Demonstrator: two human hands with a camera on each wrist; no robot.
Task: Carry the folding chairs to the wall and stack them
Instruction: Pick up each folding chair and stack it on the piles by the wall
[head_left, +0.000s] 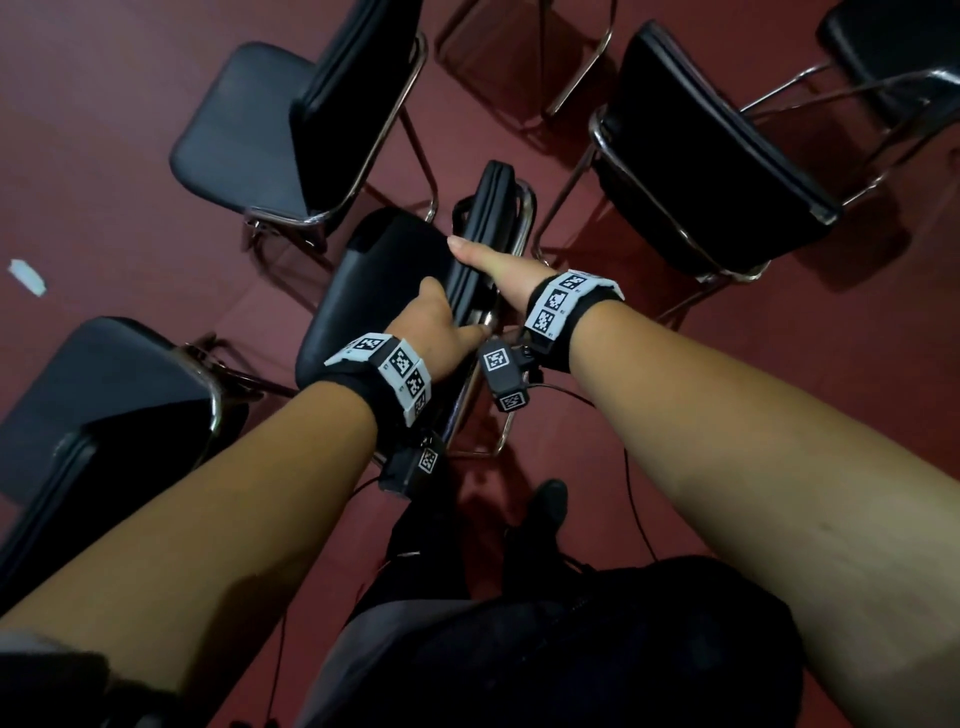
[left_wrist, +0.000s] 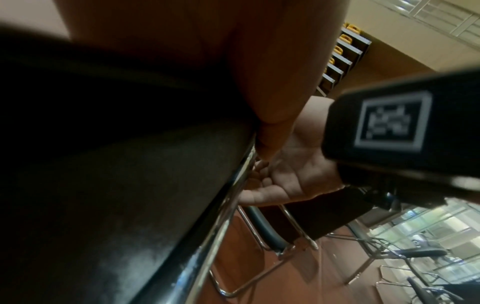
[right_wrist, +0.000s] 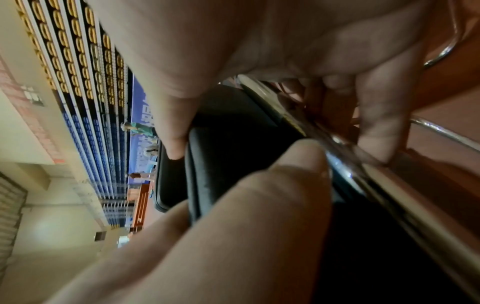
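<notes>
Two hands meet on one folding chair (head_left: 395, 280) at the middle of the head view, its black seat tipped up close to its backrest above the dark red floor (head_left: 104, 156). The left hand (head_left: 434, 325) wraps the backrest's near edge, thumb lying toward the chrome frame tube. The right hand (head_left: 493, 267) lies along the backrest's other side, thumb straight on top, its fingers out of sight from above.

Only the right wrist view shows those fingers (right_wrist: 374, 123) curled round the chrome tube while the thumb (right_wrist: 272, 181) presses the black pad, so this hand grips the chair's frame and padding together. From the left wrist view, the seat's dusty underside (left_wrist: 130, 195) fills the left half, with the right hand's palm (left_wrist: 293, 170) beyond the tube; the left hand's own fingers are mostly hidden against the pad there.

Four more chairs stand open around it in the head view: one at upper left (head_left: 291, 135), one at upper right (head_left: 701, 156), one at lower left (head_left: 104, 405), and one cut off at the top right corner (head_left: 904, 57). A small white scrap (head_left: 28, 276) lies on the floor at left; what it is cannot be told.
</notes>
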